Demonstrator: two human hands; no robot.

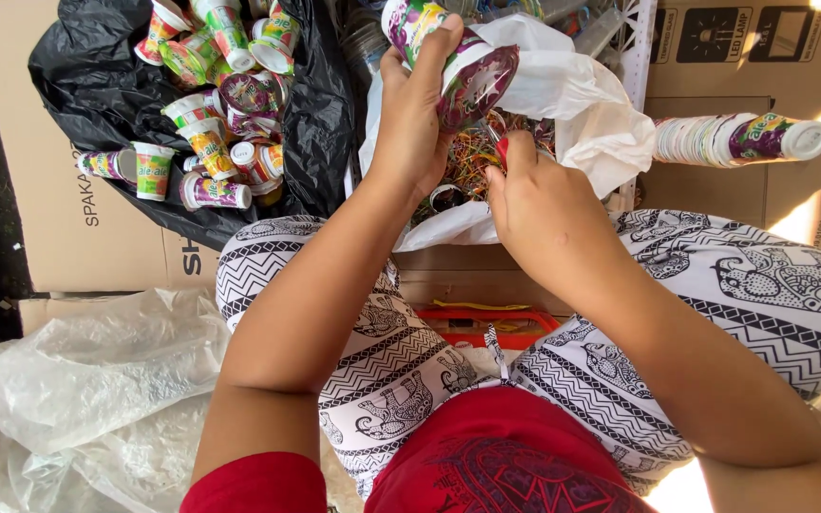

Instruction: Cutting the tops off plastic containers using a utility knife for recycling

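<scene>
While left hand (415,119) grips printed cup (453,57) tilted over white bag (582,104), right hand (534,204) pinches red tool (503,149) near rim: slip risks nicked fingers, cup dropping

Flattened brown cardboard sheets (68,218) are laid over the floor, crumpled clear plastic sheeting (78,399) is spread lower left, patches sunlit.

top: red, dark print, short sleeves | trousers: white, black elephant and zigzag bands | hands (410,114): bare

Both hands raised, close together: left hand (415,114) gripping, right hand (536,204) fisted.
</scene>
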